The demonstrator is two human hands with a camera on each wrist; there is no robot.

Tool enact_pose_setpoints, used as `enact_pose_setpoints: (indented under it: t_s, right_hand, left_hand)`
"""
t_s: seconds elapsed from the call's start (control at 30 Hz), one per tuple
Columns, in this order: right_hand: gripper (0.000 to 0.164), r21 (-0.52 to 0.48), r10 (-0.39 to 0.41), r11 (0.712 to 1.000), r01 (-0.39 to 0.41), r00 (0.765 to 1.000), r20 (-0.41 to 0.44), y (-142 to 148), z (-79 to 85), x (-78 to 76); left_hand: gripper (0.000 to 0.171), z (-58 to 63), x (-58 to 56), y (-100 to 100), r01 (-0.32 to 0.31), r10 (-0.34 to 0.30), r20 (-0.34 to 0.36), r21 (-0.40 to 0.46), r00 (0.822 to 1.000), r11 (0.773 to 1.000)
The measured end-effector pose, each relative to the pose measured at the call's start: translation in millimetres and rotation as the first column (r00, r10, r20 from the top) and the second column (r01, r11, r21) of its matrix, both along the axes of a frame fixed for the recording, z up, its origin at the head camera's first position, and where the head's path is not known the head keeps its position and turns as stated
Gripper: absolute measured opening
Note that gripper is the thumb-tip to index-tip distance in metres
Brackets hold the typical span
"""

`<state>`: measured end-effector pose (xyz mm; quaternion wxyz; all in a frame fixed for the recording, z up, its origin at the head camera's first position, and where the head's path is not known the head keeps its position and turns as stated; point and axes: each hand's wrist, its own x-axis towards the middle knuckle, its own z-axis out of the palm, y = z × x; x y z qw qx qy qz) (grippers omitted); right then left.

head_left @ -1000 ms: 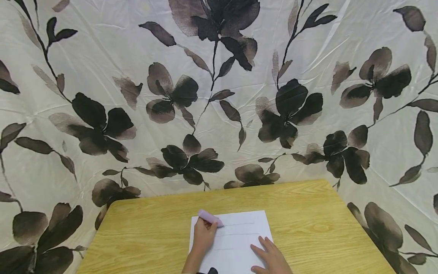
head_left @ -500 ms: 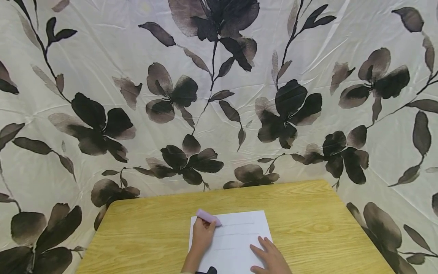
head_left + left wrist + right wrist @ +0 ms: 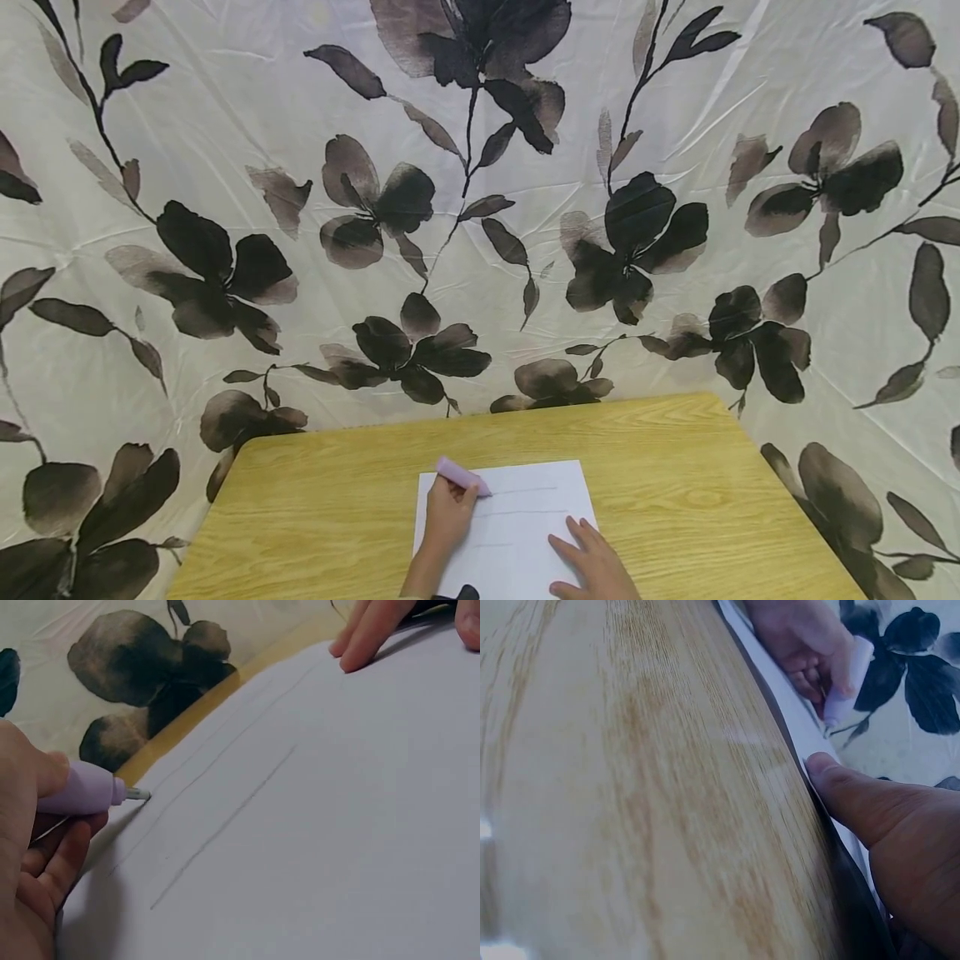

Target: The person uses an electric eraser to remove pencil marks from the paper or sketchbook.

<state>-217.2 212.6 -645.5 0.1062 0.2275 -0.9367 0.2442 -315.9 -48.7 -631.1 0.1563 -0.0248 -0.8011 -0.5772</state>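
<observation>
A lilac electric eraser [image 3: 462, 476], thick-bodied with a narrow metal tip, is pinched between the thumb and fingers of my left hand [image 3: 447, 517]. In the left wrist view the tip of the eraser [image 3: 82, 789] meets the white paper [image 3: 360, 825] at the left end of the farthest, faint pencil line [image 3: 206, 746]. Two darker lines run nearer, roughly alongside it. My right hand [image 3: 596, 562] rests on the right side of the sheet, fingers spread and straight. From the right wrist, its thumb [image 3: 855, 791] shows at the paper's edge.
The sheet lies on a yellow wood-grain table [image 3: 322, 500], near its front. Behind and beside the table hangs a pale cloth [image 3: 480, 250] with dark flowers. A small black object [image 3: 467, 592] shows at the left wrist.
My left hand and the eraser shift slightly left, then slightly back right, close to the left end of the top line. My right hand stays in place on the paper.
</observation>
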Motion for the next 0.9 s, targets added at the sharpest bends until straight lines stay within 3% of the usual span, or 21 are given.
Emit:
enact_pose_setpoints:
  t_s: [0.17, 0.33, 0.5, 0.7, 0.9]
  right_hand:
    - [0.063, -0.006, 0.009, 1.0, -0.009, 1.0, 0.0, 0.1, -1.1, -1.2]
    - [0.064, -0.008, 0.01, 1.0, -0.01, 1.0, 0.021, 0.4, 0.5, -1.4]
    - [0.064, -0.005, 0.014, 1.0, -0.014, 1.0, 0.017, 0.0, 1.8, -1.6]
    - [0.064, -0.022, 0.008, 1.0, -0.008, 1.0, 0.019, 1.5, -0.6, -1.4]
    - [0.063, -0.012, 0.005, 1.0, -0.005, 1.0, -0.021, 1.8, -2.5, -1.3]
  left_hand:
    - [0.024, -0.9, -1.2, -3.0, -0.02, 0.021, -0.026, 0.029, 0.999, 0.999]
    - [0.024, -3.3, -2.9, -2.9, 0.038, -0.038, -0.019, -0.023, 0.999, 0.999]
    - [0.024, -1.3, -3.7, -2.2, 0.021, -0.021, -0.012, -0.005, 1.0, 1.0]
    - [0.025, 1.0, -3.7, -1.4, 0.06, -0.06, 0.018, -0.006, 0.998, 0.998]
    - [0.024, 0.7, -4.2, -0.4, 0.03, -0.031, 0.031, 0.029, 0.999, 0.999]
